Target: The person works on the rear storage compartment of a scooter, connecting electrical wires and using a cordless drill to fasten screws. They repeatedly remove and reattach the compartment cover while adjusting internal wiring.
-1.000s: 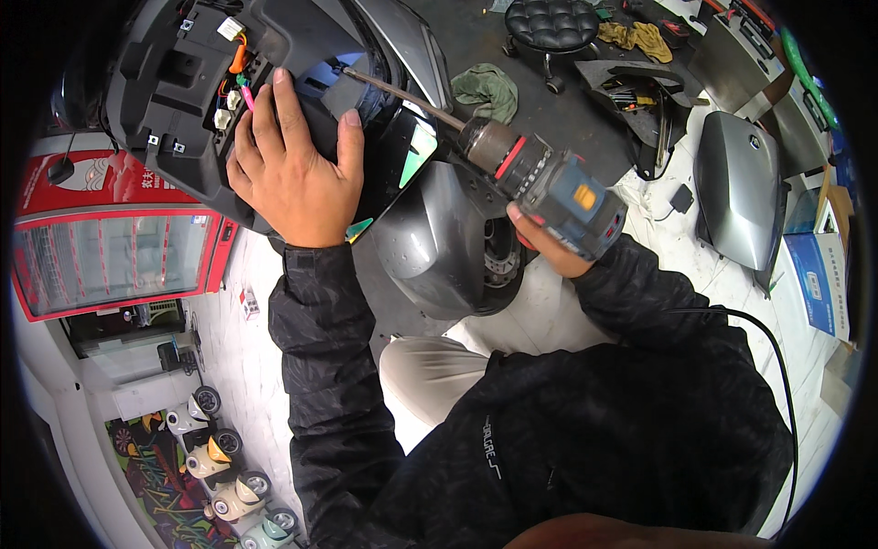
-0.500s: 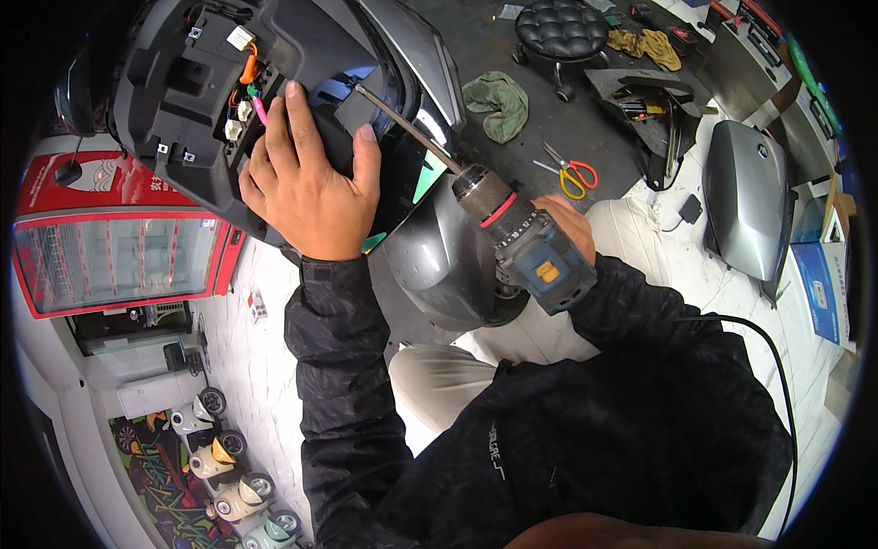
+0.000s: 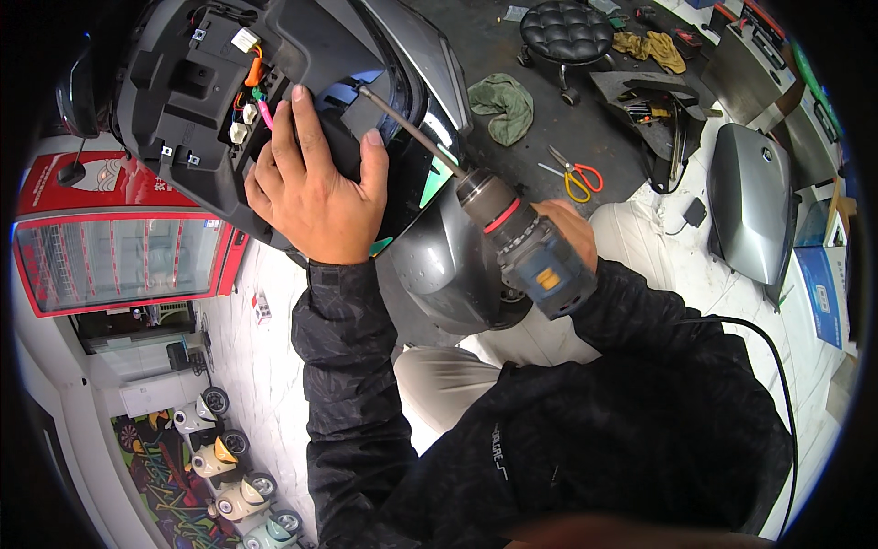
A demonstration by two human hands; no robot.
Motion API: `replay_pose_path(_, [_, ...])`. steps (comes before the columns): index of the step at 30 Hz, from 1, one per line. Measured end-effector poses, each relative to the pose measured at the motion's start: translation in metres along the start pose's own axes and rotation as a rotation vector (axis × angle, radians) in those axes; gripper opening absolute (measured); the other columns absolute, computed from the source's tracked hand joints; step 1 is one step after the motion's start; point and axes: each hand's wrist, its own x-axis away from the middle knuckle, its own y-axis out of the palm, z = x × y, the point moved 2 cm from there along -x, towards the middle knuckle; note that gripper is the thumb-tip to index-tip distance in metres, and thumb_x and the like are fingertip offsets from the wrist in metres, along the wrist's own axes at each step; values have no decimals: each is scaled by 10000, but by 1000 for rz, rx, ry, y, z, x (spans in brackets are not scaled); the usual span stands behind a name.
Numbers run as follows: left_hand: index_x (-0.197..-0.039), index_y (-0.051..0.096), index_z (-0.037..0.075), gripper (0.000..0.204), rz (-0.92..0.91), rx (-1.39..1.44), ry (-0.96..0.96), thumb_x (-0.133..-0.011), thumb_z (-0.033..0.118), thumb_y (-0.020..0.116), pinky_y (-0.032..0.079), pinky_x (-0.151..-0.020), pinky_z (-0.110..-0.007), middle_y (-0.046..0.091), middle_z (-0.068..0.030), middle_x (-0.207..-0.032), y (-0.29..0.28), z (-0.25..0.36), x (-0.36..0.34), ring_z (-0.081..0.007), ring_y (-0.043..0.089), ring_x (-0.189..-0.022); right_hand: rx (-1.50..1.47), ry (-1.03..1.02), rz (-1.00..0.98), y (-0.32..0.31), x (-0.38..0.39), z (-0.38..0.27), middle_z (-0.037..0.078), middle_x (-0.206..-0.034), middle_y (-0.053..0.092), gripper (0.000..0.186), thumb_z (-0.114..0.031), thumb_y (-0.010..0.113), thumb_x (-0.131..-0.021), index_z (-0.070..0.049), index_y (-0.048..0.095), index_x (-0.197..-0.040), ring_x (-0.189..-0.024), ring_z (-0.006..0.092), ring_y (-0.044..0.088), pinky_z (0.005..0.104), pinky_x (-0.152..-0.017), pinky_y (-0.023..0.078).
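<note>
Black sleeves (image 3: 352, 357): reach in from below, the left toward 11 o'clock, the right toward 10
Right hand (image 3: 573, 233): fingers clamped on the cordless drill, partly behind it, so each finger's place cannot be told
Cordless drill (image 3: 541, 265): blue-bodied with a red ring, between 3 and 4 o'clock from the left hand
Drill axis: slants from the rear end, between 4 and 5 o'clock, to the chuck (image 3: 482, 192), which points between 10 and 11
Long bit (image 3: 413, 133): carries on that line, tip at a bluish patch on the scooter fairing; contact there is too small to tell
Left hand (image 3: 320, 197): laid back-up on the scooter fairing (image 3: 315, 37), fingers toward 11 and close together, thumb well apart
White connector (image 3: 245, 39): at 11 o'clock from the left hand, on orange wiring
Front mudguard (image 3: 444, 274): grey, at 9 o'clock from the drill
Scissors (image 3: 578, 177): blades parted, one red and one yellow handle, at 1 o'clock from the drill
Green cloth (image 3: 503, 108): crumpled on the floor, between 11 and 12
Tufted stool (image 3: 565, 32): black, at 12
Display fridge (image 3: 128, 263): red, at 9
</note>
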Motion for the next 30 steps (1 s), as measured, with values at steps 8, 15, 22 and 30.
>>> replay_pose_path(8, [-1619,570,145,771,1,-12,5,-969,542,686,396,-1156,-480,653,-82,-1520,0,0,0,-296,616,-1288,15,-47,30,4,-1,1,114,-1110,777,467,-172,923,-757,-32,750,-1168,-939,347,745,467,-907,570])
replay_pose_path(15, [-1614,578,152,772,14,8,16,-968,563,677,380,-1165,-532,641,-86,-1517,3,-3,0,-309,608,-1240,24,-9,35,7,-1,1,118,-1096,783,480,-197,924,-763,-45,755,-1186,-934,346,750,467,-899,561])
replay_pose_path(22, [-1626,556,135,772,-7,-41,17,-981,544,666,388,-1156,-494,642,-84,-1526,0,-1,1,-301,616,-1261,23,-15,42,7,-3,1,114,-1084,786,448,-203,908,-781,-44,755,-1171,-912,341,748,460,-890,559])
replay_pose_path(30, [-1628,551,130,770,-13,-18,15,-981,529,667,384,-1156,-499,637,-91,-1521,-3,0,-1,-312,608,-1262,44,-35,46,3,-9,-3,162,-963,756,418,-217,821,-821,17,718,-1151,-880,375,745,452,-893,556])
